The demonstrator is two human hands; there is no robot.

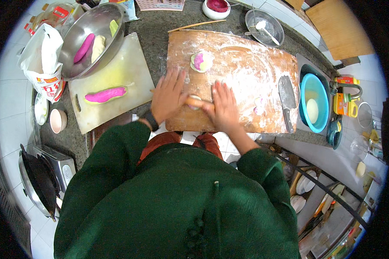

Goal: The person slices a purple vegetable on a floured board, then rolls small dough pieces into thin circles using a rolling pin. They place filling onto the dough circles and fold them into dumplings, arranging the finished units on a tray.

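Both my left hand (169,90) and my right hand (224,105) lie palm down across a thin wooden rolling pin (194,101), fingers stretched forward. Between them, a small pale-and-pink piece of dough (194,107) shows partly from under the pin; its full outline is hidden. A floured wooden board (197,124) lies beneath. Farther up the board is a flat green-and-pink dough round (201,62). Small pink-and-white dough bits (258,106) lie to the right of my right hand, and beyond them rests a cleaver (287,97) with a dark handle.
On the left, a pink-and-green dough log (106,95) lies on a pale cutting board (136,61). A steel bowl (113,48) holding dough pieces overlaps that board. A white bag (40,64) and a small cup (58,120) stand alongside. At right, a blue basin (326,97) sits in the sink.
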